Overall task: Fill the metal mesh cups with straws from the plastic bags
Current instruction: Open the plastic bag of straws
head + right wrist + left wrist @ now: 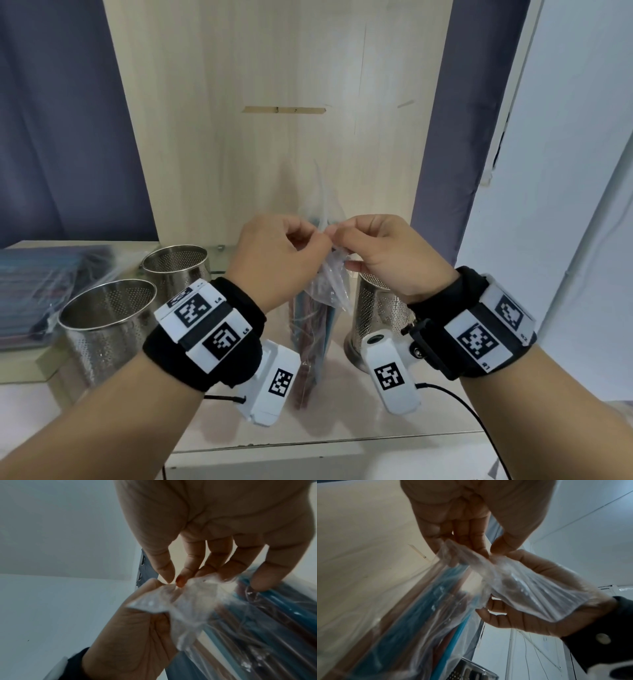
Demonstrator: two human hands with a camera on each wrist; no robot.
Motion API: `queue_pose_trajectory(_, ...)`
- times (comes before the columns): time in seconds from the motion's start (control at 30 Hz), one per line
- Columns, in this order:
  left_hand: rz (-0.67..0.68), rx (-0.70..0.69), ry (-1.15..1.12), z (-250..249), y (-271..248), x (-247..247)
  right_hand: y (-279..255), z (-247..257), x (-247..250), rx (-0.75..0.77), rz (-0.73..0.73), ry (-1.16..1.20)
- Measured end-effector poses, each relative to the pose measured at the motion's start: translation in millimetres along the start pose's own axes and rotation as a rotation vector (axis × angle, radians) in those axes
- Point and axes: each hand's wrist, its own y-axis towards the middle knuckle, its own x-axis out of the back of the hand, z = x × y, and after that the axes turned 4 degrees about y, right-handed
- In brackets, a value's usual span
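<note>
A clear plastic bag [320, 329] of blue and brown straws hangs upright over the table, its lower end near the front edge. My left hand [310, 240] and right hand [352, 236] meet at its crumpled top, and each pinches the film. The left wrist view shows my left hand [481, 550] pinching the bag [467, 561] against the right one. In the right wrist view my right hand [173, 580] pinches the bag [188, 601] above the straws [274, 615]. Three metal mesh cups stand around: front left [106, 318], back left [176, 265], and right [380, 308], partly behind my right wrist.
More bagged straws [30, 291] lie stacked at the far left of the table [342, 421]. A pale wooden panel [274, 102] rises behind the cups, with blue curtains on both sides. Black cables run from the wrist cameras across the table's front.
</note>
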Motion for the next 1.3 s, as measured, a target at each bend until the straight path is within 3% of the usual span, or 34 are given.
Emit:
queue_pose_trajectory(0.43, 0.099, 0.120, -0.216, 3.3, 3.9, -2.0, 3.2, -3.3, -2.8, -0.001, 0.054, -0.020)
queue_pose_trajectory(0.67, 0.074, 0.190, -0.339, 11.3, 2.3, -8.2, 5.2, -3.4, -10.0, -0.046, -0.021, 0.024)
queue_pose_trajectory(0.83, 0.066, 0.163, -0.308, 10.8, 4.6, -7.3, 6.6, -4.4, -9.5, 0.054, -0.059, -0.123)
queue_pose_trajectory(1.0, -0.052, 0.206, -0.333, 4.5, 4.1, -9.1, 13.0, -9.0, -12.4, 0.080, -0.195, -0.193)
queue_pose_trajectory(1.1, -0.081, 0.164, -0.308, 6.2, 3.3, -11.2, 10.5, -10.1, -13.9, 0.084, -0.198, -0.147)
queue_pose_trajectory(1.3, 0.123, 0.077, -0.185, 0.6, 17.4, -1.8, 21.3, -6.8, -11.9, 0.214, -0.218, -0.309)
